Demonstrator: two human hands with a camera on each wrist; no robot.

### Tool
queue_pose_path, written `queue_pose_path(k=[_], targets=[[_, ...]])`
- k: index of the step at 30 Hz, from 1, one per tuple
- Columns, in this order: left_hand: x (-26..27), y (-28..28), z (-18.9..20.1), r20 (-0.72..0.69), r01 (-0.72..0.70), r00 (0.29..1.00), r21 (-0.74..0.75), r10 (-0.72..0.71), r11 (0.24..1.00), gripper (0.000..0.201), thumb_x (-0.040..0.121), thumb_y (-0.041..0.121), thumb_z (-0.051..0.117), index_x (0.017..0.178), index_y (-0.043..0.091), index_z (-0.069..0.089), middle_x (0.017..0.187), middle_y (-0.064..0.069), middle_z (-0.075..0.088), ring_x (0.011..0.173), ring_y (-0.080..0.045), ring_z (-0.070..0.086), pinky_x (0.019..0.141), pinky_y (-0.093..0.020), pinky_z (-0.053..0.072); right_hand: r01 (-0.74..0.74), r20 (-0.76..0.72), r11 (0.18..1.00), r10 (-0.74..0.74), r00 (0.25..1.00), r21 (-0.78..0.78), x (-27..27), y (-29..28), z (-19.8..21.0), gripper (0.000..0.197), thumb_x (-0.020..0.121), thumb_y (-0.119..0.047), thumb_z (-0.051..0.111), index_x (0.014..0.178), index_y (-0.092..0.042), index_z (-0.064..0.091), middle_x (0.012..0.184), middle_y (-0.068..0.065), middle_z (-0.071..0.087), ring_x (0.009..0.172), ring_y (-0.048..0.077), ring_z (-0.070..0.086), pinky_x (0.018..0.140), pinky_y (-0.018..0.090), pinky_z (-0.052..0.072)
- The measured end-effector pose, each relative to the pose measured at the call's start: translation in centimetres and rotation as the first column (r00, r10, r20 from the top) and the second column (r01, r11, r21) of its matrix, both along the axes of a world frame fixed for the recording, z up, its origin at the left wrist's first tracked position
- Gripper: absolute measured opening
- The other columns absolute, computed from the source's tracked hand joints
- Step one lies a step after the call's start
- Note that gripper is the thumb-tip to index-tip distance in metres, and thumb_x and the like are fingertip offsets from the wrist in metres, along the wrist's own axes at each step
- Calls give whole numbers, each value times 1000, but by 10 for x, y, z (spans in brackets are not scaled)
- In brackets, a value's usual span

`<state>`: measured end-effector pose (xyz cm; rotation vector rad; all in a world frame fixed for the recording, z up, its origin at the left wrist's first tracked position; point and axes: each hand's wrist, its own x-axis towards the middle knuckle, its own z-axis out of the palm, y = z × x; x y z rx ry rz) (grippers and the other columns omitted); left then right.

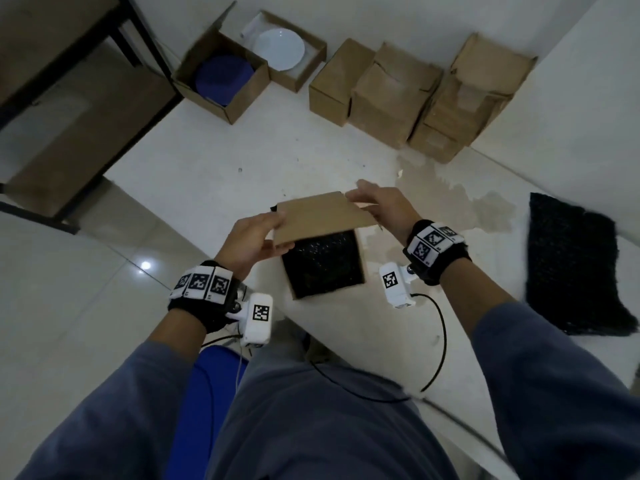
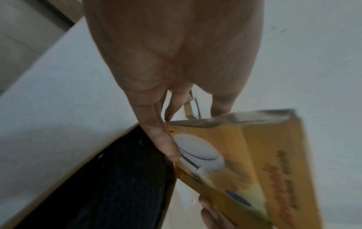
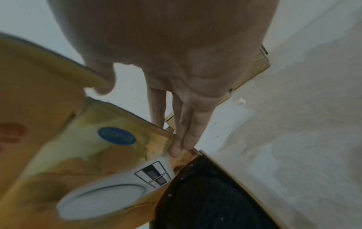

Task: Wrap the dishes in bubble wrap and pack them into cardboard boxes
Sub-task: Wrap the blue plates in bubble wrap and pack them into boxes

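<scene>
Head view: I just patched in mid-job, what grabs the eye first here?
Centre frame, both hands, left hand and right hand, hold the brown cardboard flap over a small open cardboard box filled with black bubble wrap. Against the far wall, a round white plate sits in another open box, and a black bubble-wrap sheet lies at right.

A: Left hand (image 1: 254,237)?
B: At flap (image 1: 323,216)'s left edge, thumb over, fingers under, pinching.
A: Right hand (image 1: 379,206)?
B: Flap's far right corner, same pinch. Both forearms extended.
</scene>
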<state>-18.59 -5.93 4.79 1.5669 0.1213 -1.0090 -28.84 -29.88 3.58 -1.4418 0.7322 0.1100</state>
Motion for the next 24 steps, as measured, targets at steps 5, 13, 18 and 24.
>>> queue_pose_path(k=[5,13,18,24], targets=[[-39,10,-1,109,60,992,51,-66,997,12,94,17,65,106,17,68,113,-9,70,89,-27,65,83,-41,52,-126,-82,969,111,990,-213,-32,14,-9,43,79,-28,80,120,-19,69,111,1,71,97,11,68,88,25,53],[-76,20,-48,264,102,948,280,-178,955,47,92,27,67,136,19,54,111,-4,69,89,-33,69,60,-37,56,-181,-187,930,125,974,-321,-61,37,-28,60,81,-20,76,137,-22,55,122,-3,60,101,11,62,59,13,49],[-90,22,-70,313,46,932,396,-182,917,54,89,30,69,139,21,49,112,-7,66,99,-25,65,80,-37,57,-210,-232,891,123,965,-403,-72,44,-49,54,84,-11,67,136,-20,55,122,2,57,97,18,63,65,19,48],[-101,19,-82,361,-18,921,413,-145,911,46,91,23,67,134,16,51,110,-11,65,99,-21,61,78,-27,47,-202,-227,855,102,968,-478,-79,53,-64,47,84,-13,64,130,-23,57,110,5,60,85,21,65,76,34,58]])
